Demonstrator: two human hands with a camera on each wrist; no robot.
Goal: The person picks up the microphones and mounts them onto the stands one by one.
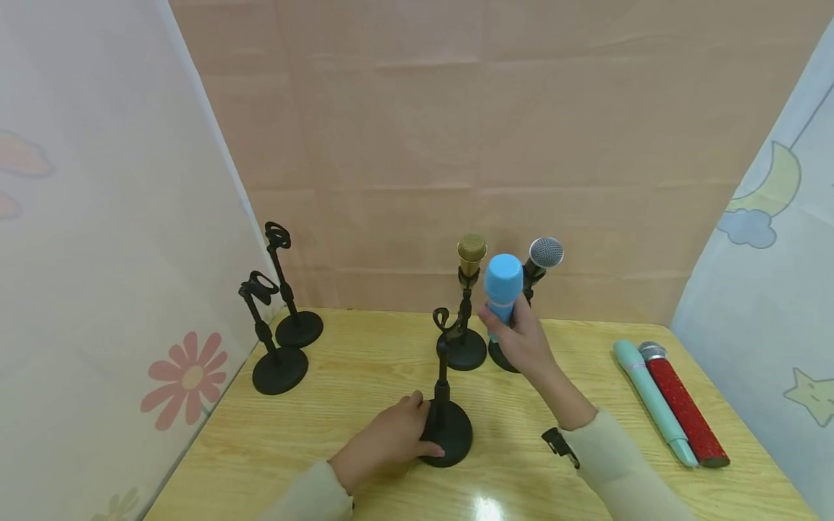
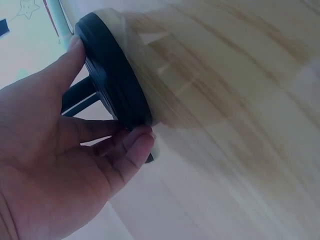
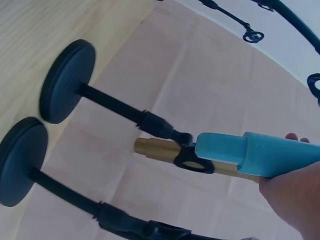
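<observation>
My left hand (image 1: 389, 434) grips the round base of a black microphone stand (image 1: 454, 433) at the front middle of the table. In the left wrist view, the thumb and fingertips pinch the rim of that base (image 2: 112, 70). This stand's ring clip (image 1: 441, 318) at the top holds nothing. My right hand (image 1: 524, 340) holds a light-blue microphone (image 1: 504, 281) in the air, head up, to the right of the clip. In the right wrist view, the blue handle's lower end (image 3: 220, 147) sticks out past the hand and overlaps a gold microphone (image 3: 157, 148).
Behind stand two black stands, one with the gold microphone (image 1: 472, 250), one with a silver-headed microphone (image 1: 546, 253). Two stands with bare clips (image 1: 279, 370) (image 1: 298, 329) are at the left wall. A mint microphone (image 1: 651, 394) and a red one (image 1: 684, 405) lie at right.
</observation>
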